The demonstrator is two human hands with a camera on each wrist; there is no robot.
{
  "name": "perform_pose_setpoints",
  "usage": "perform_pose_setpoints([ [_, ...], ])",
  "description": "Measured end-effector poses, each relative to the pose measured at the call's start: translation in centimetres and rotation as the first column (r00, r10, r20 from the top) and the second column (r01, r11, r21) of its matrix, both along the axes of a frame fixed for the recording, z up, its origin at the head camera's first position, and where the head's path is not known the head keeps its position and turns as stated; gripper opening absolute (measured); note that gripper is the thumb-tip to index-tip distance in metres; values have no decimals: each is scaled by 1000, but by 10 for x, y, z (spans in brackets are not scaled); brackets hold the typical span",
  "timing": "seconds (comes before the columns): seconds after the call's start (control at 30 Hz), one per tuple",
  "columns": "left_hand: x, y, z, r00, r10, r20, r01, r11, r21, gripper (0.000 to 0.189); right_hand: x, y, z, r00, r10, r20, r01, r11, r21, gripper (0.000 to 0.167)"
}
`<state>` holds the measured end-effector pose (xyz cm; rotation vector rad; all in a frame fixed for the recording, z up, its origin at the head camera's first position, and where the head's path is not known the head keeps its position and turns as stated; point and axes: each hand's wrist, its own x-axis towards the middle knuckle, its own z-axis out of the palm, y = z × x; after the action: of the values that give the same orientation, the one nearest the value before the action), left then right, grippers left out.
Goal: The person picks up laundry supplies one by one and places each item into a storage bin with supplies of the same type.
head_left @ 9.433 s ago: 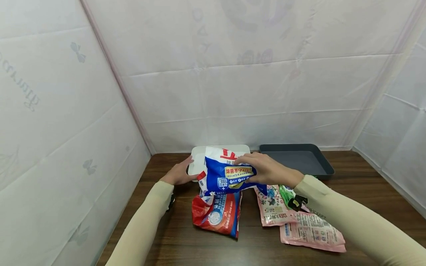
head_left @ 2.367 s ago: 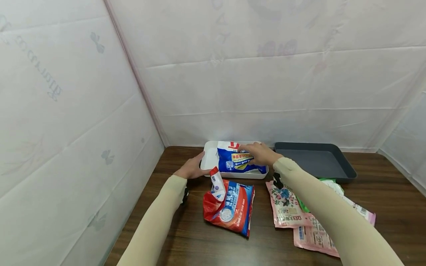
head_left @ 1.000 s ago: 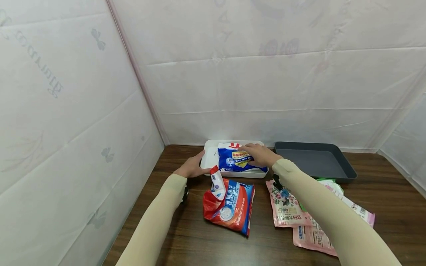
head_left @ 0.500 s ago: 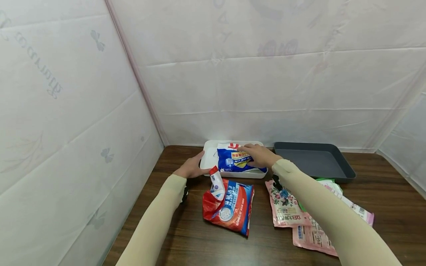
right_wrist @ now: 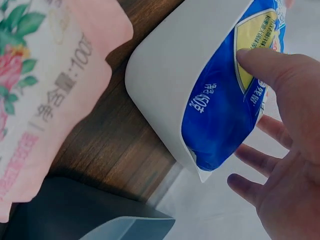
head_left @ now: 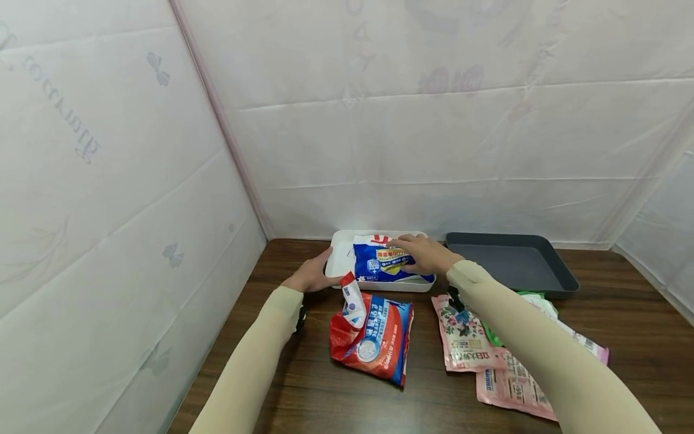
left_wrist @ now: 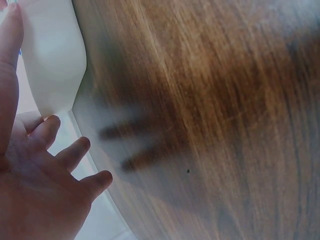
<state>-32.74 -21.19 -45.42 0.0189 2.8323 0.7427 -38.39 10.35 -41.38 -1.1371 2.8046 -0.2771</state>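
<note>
A blue-and-white plastic packet (head_left: 379, 260) with a yellow label lies in the white tray (head_left: 340, 256) at the back of the table. My right hand (head_left: 425, 253) rests over its right part. In the right wrist view the thumb touches the packet (right_wrist: 220, 120) near the label; the other fingers are spread, partly hidden behind it. At the tray's left end is my left hand (head_left: 311, 273). The left wrist view shows that hand's (left_wrist: 45, 175) fingers spread, with some against the tray's outer corner. In front lies a red-and-blue bag (head_left: 374, 337) with a folded-over white corner.
A dark grey tray (head_left: 504, 262) stands right of the white one. Pink floral pouches (head_left: 466, 343) overlap on the right, with a green-and-white packet (head_left: 542, 302) among them, partly behind my right forearm. White sheeting (head_left: 434, 150) encloses the brown wooden table (head_left: 303, 386).
Earlier the right hand held the blue-and-white packet raised above the red-and-blue bag; now it lies in the white tray. Over the last second both hands have stayed almost still.
</note>
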Motion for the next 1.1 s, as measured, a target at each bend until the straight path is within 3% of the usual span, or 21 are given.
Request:
perform_pose_setpoints([
  [0.5,0,-2,-1,1000,7,-5,-7,998,65,102,10,-2,7,1000,6,-6,-6,1000,-26,70],
  [0.83,-1,-2,2,1000,-4,-8,4,998,57,101,13,-1,9,999,36,-29,-38,997,-65,74],
  [1.1,0,-4,3,1000,-7,-17,7,999,43,101,24,-3,9,998,56,-30,-59,993,-99,76],
])
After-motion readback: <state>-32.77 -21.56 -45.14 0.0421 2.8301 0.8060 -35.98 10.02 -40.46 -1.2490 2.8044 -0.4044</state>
